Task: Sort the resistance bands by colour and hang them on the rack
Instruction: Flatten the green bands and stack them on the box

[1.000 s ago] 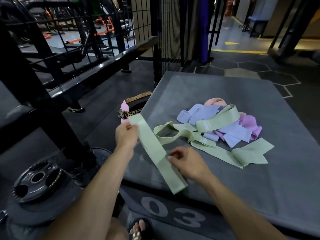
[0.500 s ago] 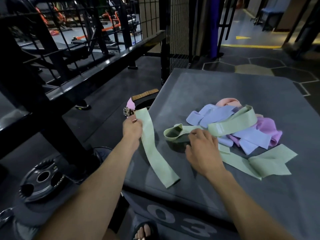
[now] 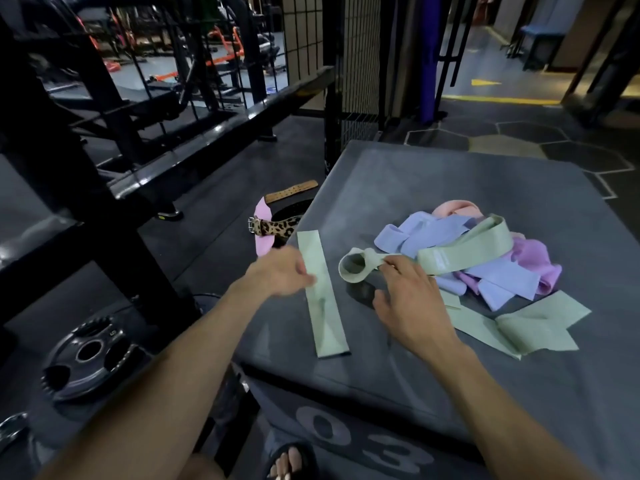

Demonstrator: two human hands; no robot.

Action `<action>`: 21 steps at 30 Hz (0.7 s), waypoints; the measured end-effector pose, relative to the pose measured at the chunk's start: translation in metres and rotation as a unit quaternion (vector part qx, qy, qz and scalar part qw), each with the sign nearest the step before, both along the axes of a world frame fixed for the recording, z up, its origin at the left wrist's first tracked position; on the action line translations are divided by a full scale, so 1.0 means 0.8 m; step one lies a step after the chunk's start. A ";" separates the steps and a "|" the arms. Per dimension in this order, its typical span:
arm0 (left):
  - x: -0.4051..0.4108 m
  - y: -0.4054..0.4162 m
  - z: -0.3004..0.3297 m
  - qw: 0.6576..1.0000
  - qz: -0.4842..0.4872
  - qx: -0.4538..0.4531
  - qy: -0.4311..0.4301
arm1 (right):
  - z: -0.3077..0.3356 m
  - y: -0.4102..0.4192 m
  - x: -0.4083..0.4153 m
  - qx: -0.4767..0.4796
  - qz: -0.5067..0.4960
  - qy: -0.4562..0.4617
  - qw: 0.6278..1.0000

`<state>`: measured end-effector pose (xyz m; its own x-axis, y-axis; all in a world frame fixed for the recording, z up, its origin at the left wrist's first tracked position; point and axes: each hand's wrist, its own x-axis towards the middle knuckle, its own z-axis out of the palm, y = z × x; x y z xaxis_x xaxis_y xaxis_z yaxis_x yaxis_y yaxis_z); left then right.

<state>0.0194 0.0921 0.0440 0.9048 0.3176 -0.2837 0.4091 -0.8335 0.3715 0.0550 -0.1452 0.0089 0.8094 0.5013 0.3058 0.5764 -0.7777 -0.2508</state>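
Note:
A flat pale green band lies stretched out on the grey box near its left edge. My left hand is blurred, its fingertips at that band's left edge and the band's top end lying free. My right hand pinches a second green band just behind its curled loop. This band runs back into a pile of lilac-blue bands, purple bands, a peach band and more green bands.
A leopard-print and pink lifting belt lies on the floor beside the box. A black metal rack frame stands to the left, with a weight plate at its foot. My sandalled foot shows below the box.
My left hand laid the first green band flat on the box and let its top end go. My right hand moved forward to the second green band and pinched it near its loop.

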 end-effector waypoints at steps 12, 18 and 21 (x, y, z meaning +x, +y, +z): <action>-0.098 -0.090 -0.015 0.951 -0.244 0.178 -0.066 | 0.020 -0.024 -0.049 -0.016 0.031 0.079 0.996; -0.109 -0.071 0.011 0.943 -0.235 0.142 -0.187 | 0.020 -0.044 -0.054 -0.047 0.026 0.077 0.996; -0.115 -0.067 0.050 0.911 -0.252 0.030 -0.326 | 0.034 -0.036 -0.067 0.106 0.098 0.094 0.985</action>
